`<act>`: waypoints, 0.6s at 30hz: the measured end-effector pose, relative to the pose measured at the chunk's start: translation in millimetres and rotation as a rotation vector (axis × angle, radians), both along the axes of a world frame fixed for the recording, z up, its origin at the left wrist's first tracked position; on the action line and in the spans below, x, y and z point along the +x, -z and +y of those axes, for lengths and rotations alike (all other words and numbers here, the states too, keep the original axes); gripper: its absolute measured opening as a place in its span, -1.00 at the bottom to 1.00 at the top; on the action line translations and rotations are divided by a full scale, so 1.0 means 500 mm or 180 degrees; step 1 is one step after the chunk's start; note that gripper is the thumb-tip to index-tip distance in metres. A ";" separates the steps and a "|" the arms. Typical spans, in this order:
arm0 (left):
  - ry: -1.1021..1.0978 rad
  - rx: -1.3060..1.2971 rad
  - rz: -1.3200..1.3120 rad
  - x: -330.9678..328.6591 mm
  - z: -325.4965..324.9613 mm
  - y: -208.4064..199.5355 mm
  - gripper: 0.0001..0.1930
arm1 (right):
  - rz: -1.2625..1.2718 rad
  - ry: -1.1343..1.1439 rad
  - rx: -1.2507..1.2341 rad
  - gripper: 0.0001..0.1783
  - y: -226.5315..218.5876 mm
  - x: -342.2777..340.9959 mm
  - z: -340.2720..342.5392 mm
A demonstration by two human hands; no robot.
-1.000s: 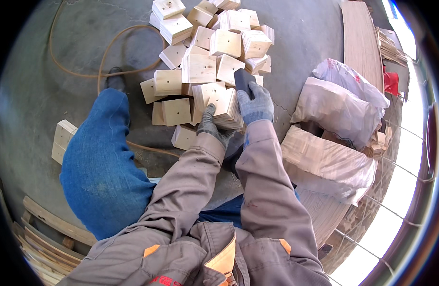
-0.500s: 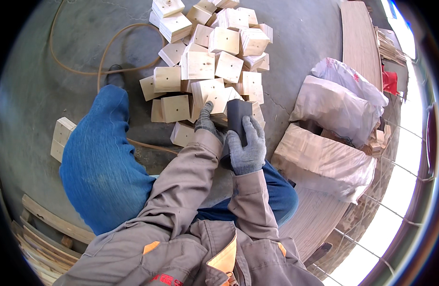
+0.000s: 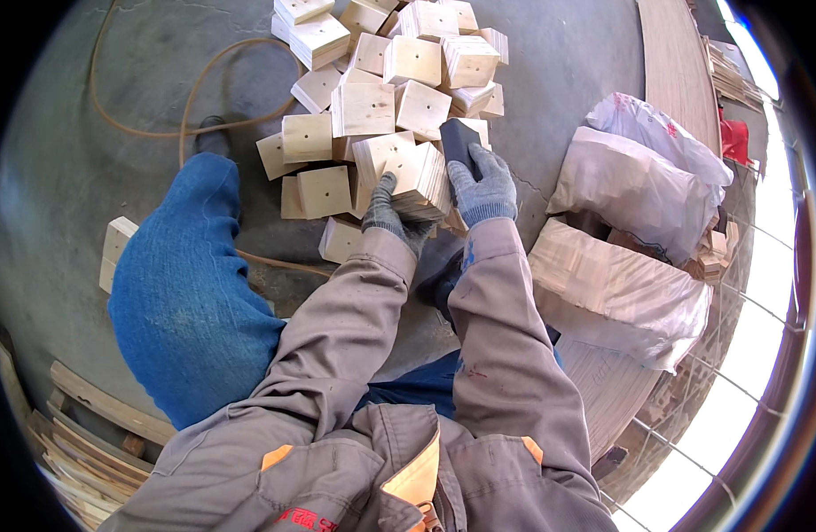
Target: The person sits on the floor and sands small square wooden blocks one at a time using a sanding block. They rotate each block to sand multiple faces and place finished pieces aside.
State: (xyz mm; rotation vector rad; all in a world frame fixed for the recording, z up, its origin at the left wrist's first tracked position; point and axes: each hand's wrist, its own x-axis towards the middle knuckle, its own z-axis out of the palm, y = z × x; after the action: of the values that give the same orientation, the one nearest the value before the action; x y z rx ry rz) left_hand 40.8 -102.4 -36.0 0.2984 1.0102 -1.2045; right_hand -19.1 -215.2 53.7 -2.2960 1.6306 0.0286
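Head view: I'm watching the left hand point(image 3: 392, 215) pinch the wooden stack point(image 3: 423, 182) just ahead of it; the right hand point(image 3: 484, 184) grips the dark block point(image 3: 459, 145), long axis pointing away and slightly left, right of the stack (contact, I can't tell).

Grey floor point(image 3: 572, 53) bears wooden blocks point(image 3: 364, 108) and, apparently, a hose point(image 3: 155, 134).

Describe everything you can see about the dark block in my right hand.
The dark block looks charcoal grey, oblong and straight-edged, with a plain flat face showing. Your gloved right hand holds it, its far end jutting forward and slightly left, just right of the wooden stack. Its material and any contact with that stack are unclear.
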 end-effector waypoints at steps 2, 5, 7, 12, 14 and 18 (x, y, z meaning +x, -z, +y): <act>-0.0037 -0.0042 -0.0008 -0.003 0.000 0.003 -0.36 | -0.0027 -0.0068 -0.0165 -0.37 0.000 -0.014 0.017; 0.0030 0.0080 -0.0046 -0.006 0.002 0.000 -0.36 | -0.0327 -0.0269 -0.0381 -0.38 -0.017 -0.043 0.076; 0.0133 0.0174 -0.0051 0.000 0.003 -0.004 -0.37 | -0.0573 -0.0409 -0.0459 -0.39 -0.030 -0.062 0.132; 0.0008 -0.0135 0.0045 -0.003 -0.001 0.017 -0.41 | -0.0630 -0.0482 -0.0457 -0.38 -0.069 -0.090 0.232; 0.0120 -0.0041 0.0031 0.000 0.001 0.013 -0.42 | -0.0628 -0.0540 -0.0496 -0.38 -0.066 -0.094 0.233; 0.0021 -0.0064 0.0078 0.008 0.005 0.001 -0.40 | -0.0632 -0.0474 -0.0578 -0.40 -0.044 -0.063 0.178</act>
State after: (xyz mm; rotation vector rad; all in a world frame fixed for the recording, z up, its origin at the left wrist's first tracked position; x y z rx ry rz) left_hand 44.7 -100.0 -36.3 0.2720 1.0184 -1.2260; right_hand -50.7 -126.1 75.8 -2.4603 1.4126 -0.3151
